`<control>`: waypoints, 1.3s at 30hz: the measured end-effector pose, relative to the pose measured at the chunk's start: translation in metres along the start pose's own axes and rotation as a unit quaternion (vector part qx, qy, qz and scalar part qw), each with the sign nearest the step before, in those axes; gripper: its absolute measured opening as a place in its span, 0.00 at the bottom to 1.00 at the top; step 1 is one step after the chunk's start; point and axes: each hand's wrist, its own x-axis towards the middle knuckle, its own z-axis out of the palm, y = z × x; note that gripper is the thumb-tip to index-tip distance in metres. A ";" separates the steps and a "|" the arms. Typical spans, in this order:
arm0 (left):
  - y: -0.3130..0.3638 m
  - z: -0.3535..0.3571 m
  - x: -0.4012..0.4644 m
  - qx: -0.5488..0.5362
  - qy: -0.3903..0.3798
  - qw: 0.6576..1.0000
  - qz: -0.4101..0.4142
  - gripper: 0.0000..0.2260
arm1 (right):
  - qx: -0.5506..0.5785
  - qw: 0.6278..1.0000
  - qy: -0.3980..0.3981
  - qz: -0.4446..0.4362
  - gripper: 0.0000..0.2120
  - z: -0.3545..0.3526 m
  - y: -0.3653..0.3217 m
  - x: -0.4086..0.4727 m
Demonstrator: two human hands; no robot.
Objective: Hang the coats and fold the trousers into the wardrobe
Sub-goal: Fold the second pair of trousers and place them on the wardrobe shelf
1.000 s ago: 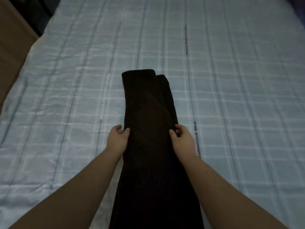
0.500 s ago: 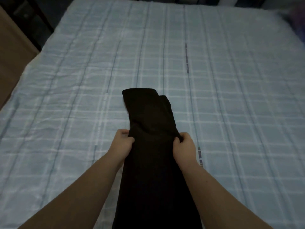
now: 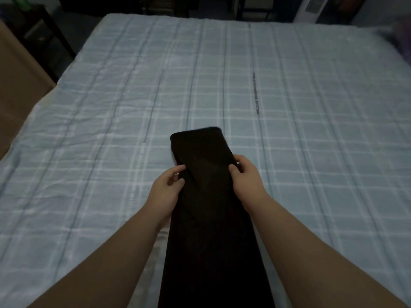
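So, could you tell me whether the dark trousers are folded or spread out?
Folded lengthwise into a narrow strip: trousers, gripped by left hand and right hand.

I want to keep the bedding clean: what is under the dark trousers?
The trousers lie on the checked blue bedspread, gripped by the left hand and right hand. Anything beneath the fabric is hidden.

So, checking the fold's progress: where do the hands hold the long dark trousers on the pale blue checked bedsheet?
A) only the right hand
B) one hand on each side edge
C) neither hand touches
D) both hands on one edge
B: the left hand and right hand pinch opposite side edges of the long dark trousers.
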 end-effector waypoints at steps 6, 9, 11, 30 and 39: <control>0.014 0.002 0.024 0.031 -0.001 0.999 -0.022 0.22 | -0.042 0.999 -0.020 0.018 0.21 -0.001 0.018 0.007; 0.021 0.007 0.039 0.066 0.022 0.997 -0.034 0.22 | -0.112 0.991 0.070 0.016 0.15 0.005 0.017 0.027; 0.024 0.009 0.045 0.076 0.014 0.996 -0.035 0.23 | -0.092 0.991 0.080 0.047 0.18 0.005 0.011 0.035; 0.050 0.017 0.088 -0.100 -0.124 0.972 -0.172 0.13 | 0.005 0.994 -0.033 0.103 0.17 0.002 0.000 0.076; 0.048 0.027 0.097 -0.024 -0.068 0.997 -0.039 0.16 | 0.040 0.998 0.048 0.016 0.02 -0.005 -0.006 0.077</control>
